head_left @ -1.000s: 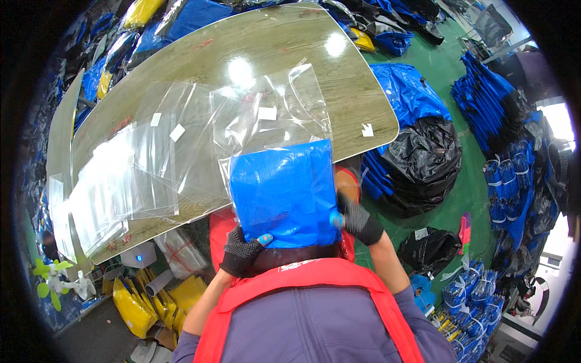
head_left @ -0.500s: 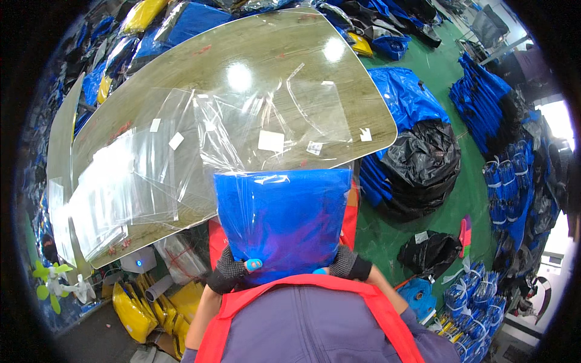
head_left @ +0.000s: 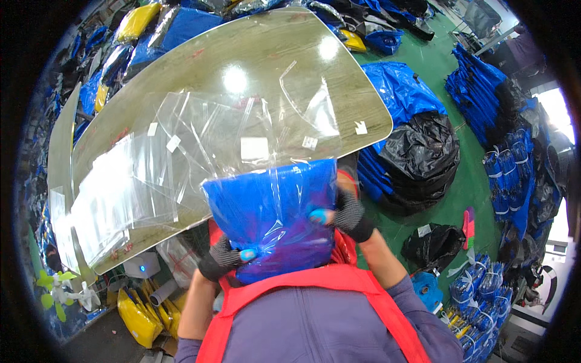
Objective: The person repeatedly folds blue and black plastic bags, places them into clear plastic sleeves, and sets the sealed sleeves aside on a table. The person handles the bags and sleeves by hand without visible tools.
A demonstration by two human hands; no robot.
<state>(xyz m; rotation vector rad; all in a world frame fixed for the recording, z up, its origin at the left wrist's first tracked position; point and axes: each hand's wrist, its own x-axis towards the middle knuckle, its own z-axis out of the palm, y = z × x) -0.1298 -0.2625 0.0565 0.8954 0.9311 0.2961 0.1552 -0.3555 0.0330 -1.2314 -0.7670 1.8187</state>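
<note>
Between my two gloved hands is a folded blue sheet in a clear plastic bag (head_left: pixel 272 199), held close to my body and tilted down to the left. My left hand (head_left: pixel 223 259) grips its lower left corner, the blue-tipped thumb lying on top. At the right edge, my right hand (head_left: pixel 348 215) pinches the bag higher up, with thumb in front and fingers behind, somewhat blurred. The bag's far end overlaps the near edge of a wood-patterned table (head_left: pixel 266 48). Loose clear plastic bags (head_left: pixel 187 130) lie spread across that table.
To the right, a big blue and black bundle (head_left: pixel 417 145) rests on the green floor beside the table. Blue tied bundles (head_left: pixel 484 290) stand at lower right, near a black bag (head_left: pixel 431 245). Yellow packs (head_left: pixel 136 314) and a small green fan (head_left: pixel 54 290) are at lower left.
My right hand has moved up along the bag's right edge. The blue packet has shifted left and tilted, and its plastic looks more creased.
</note>
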